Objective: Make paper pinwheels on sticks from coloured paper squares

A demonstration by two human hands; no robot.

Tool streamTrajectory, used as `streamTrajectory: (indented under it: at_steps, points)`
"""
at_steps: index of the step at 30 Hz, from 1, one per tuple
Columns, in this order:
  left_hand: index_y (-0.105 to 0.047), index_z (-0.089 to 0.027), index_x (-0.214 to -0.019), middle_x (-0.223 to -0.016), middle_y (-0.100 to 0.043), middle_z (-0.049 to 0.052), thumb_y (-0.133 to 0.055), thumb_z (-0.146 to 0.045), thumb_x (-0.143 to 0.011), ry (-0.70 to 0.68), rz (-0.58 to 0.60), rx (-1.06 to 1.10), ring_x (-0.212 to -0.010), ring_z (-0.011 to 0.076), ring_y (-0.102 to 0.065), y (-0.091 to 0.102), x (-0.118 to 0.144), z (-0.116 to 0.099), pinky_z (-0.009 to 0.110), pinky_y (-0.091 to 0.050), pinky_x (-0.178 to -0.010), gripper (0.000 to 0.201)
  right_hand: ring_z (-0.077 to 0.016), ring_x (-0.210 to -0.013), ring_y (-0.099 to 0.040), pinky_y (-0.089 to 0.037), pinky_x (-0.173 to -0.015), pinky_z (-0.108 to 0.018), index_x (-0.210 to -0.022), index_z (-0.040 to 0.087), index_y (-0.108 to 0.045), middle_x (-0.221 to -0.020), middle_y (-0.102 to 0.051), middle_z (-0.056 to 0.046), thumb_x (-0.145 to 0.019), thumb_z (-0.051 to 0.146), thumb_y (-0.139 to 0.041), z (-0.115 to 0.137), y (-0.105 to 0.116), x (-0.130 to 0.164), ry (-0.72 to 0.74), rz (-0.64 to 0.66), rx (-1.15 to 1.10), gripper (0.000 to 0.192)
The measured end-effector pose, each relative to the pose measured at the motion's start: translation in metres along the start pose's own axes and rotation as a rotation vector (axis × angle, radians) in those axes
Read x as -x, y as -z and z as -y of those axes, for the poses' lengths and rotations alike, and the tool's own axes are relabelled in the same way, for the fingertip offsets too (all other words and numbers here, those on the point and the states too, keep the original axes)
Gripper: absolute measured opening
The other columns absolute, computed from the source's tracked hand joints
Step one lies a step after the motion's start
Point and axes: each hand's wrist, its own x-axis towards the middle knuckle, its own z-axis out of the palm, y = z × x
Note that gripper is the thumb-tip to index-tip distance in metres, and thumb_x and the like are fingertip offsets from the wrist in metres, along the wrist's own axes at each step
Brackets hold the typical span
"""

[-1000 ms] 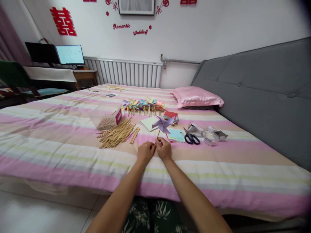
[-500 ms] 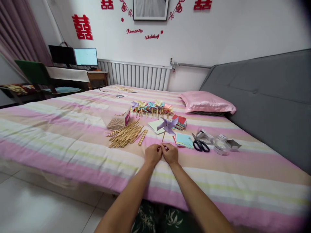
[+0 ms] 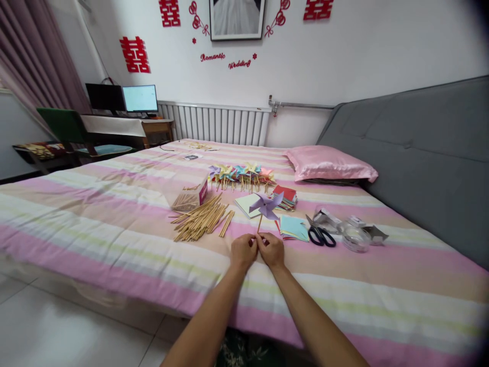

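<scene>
A purple paper pinwheel (image 3: 266,206) on a thin wooden stick stands up from between my two hands. My left hand (image 3: 243,250) and my right hand (image 3: 271,249) meet at the lower part of the stick, fingertips pinched round it. The stick's bottom end is hidden by my fingers. Just beyond the pinwheel lies a pale sheet stack (image 3: 248,205). Close to my right hand is a stack of light blue paper squares (image 3: 293,228). A pile of wooden sticks (image 3: 200,219) lies to the left of my left hand.
Finished pinwheels (image 3: 240,176) lie in a row farther back. Black-handled scissors (image 3: 321,235), a clear round container (image 3: 356,239) and red paper squares (image 3: 284,196) are to the right. A clear box (image 3: 187,199) stands behind the sticks. A pink pillow (image 3: 332,163) lies by the headboard.
The view has tilted slightly up, so everything sits a little lower in the picture. Both hands still pinch the pinwheel's stick, and the purple blades have turned a little.
</scene>
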Motion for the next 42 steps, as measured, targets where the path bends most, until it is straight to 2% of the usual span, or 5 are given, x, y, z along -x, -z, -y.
streamTrajectory:
  at_steps: [22, 26, 30, 35, 42]
  points:
    - [-0.059, -0.018, -0.073, -0.067, -0.066, 0.004, -0.048, -0.025, -0.081, 0.102, -0.082, 0.158, -0.063, 0.0154, -0.059, 0.001, -0.006, 0.006, 0.025, -0.041, -0.063, 0.016, -0.0146, -0.059, -0.06, -0.039, -0.058, -0.022, -0.068, 0.018, -0.069, -0.067, -0.069, -0.005, -0.087, 0.033, -0.042, 0.013, 0.008, -0.005, -0.028, 0.082, 0.006, 0.037]
    - [-0.055, -0.02, -0.068, -0.062, -0.064, 0.002, -0.047, -0.022, -0.08, 0.13, -0.096, 0.193, -0.06, 0.0148, -0.059, 0.006, -0.009, 0.007, 0.025, -0.042, -0.061, 0.014, -0.0145, -0.06, -0.062, -0.039, -0.056, -0.022, -0.072, 0.02, -0.07, -0.069, -0.07, -0.004, -0.09, 0.033, -0.038, 0.022, 0.012, -0.018, -0.032, 0.095, -0.019, 0.039]
    - [-0.052, -0.021, -0.062, -0.058, -0.061, 0.001, -0.046, -0.022, -0.078, 0.172, -0.122, 0.206, -0.057, 0.0135, -0.058, 0.013, -0.018, 0.005, 0.024, -0.042, -0.059, 0.018, -0.0149, -0.062, -0.062, -0.04, -0.059, -0.022, -0.074, 0.019, -0.069, -0.07, -0.071, -0.004, -0.09, 0.033, -0.038, 0.024, 0.012, -0.048, -0.047, 0.093, -0.042, 0.038]
    - [-0.052, -0.02, -0.057, -0.054, -0.06, 0.0, -0.047, -0.026, -0.075, 0.212, -0.16, 0.169, -0.055, 0.0137, -0.058, 0.026, -0.058, -0.001, 0.024, -0.042, -0.058, 0.02, -0.0155, -0.06, -0.061, -0.04, -0.06, -0.023, -0.076, 0.018, -0.069, -0.072, -0.071, -0.005, -0.091, 0.036, -0.037, 0.001, 0.001, -0.073, -0.101, 0.05, -0.055, 0.039]
    - [-0.059, -0.017, -0.053, -0.044, -0.058, 0.001, -0.05, -0.023, -0.069, 0.239, -0.159, 0.067, -0.049, 0.0145, -0.058, 0.041, -0.171, 0.003, 0.024, -0.043, -0.057, 0.019, -0.0146, -0.059, -0.06, -0.04, -0.06, -0.023, -0.077, 0.018, -0.068, -0.072, -0.07, -0.005, -0.091, 0.036, -0.037, -0.036, -0.007, -0.069, -0.096, 0.037, -0.107, 0.039]
